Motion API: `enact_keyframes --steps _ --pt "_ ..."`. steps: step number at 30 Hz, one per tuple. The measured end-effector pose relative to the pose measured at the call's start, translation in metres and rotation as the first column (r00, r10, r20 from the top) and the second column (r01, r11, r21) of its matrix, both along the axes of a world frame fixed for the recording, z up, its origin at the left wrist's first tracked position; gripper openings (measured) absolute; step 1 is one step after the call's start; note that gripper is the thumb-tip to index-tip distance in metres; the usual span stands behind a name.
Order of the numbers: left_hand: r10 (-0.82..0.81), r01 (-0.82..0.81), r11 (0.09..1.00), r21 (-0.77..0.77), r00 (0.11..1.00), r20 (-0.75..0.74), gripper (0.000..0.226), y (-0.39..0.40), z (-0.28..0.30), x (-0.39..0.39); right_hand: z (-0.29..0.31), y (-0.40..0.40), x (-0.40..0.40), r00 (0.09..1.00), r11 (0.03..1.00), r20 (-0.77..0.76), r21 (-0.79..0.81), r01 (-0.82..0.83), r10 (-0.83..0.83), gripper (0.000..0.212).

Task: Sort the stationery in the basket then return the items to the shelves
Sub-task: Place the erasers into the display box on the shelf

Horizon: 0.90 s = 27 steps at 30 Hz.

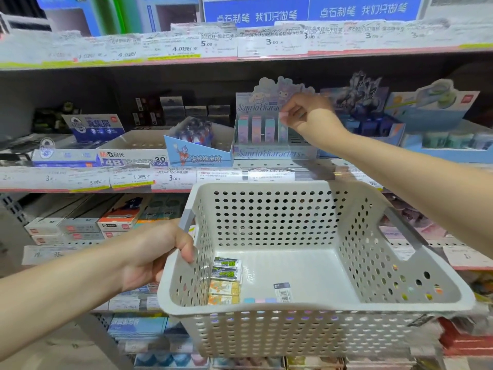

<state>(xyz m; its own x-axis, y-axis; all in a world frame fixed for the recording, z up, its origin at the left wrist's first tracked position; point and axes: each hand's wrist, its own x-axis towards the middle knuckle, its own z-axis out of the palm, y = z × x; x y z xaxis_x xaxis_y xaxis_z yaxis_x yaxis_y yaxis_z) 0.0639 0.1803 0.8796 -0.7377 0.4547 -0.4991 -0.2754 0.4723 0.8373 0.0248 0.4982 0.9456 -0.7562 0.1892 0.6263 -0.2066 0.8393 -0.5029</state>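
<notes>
Shelves (186, 180) fill the view, price tags along every edge, and we're deep in the return stage. Out front, the perforated grey basket (306, 324) hangs at mid-shelf height, with the left hand (157, 252) curled over its left rim, its grip clamped on the plastic. On the middle shelf stands the Sanrio display box (269, 153), pastel erasers upright in a row. The right hand (304, 113) is up at that box, fingertips pinching a small pastel eraser (283, 116) just over the right end of the row; it looks headed for a slot there. Next move, by my reckoning: seat it upright, let go, then reach down. In the basket wait two green-labelled erasers (226, 268), two orange ones (223, 293), a pastel strip (260, 300) and a barcoded pack (283, 291), already grouped by kind.
</notes>
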Motion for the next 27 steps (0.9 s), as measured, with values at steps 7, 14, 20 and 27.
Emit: enact_keyframes --steps 7,14,20,27 --pt "0.006 -0.011 0.995 -0.099 0.998 -0.055 0.074 0.003 0.000 0.000 -0.009 0.003 0.012 0.999 0.999 0.038 0.050 0.009 -0.011 0.039" --pt "-0.012 0.010 1.000 -0.027 0.997 -0.071 0.058 0.006 0.003 0.010 -0.002 0.005 0.012 0.988 0.999 0.155 0.043 -0.001 -0.006 0.055" --pt "-0.026 0.025 1.000 -0.012 0.997 -0.072 0.053 0.007 0.005 0.015 -0.015 -0.018 0.044 0.998 0.986 -0.045 0.155 0.054 -0.048 0.046" --pt "-0.047 0.048 0.999 0.022 0.997 -0.067 0.050 0.010 0.005 0.012 -0.057 -0.078 0.088 0.804 0.864 0.561 0.287 -0.414 0.199 0.016"
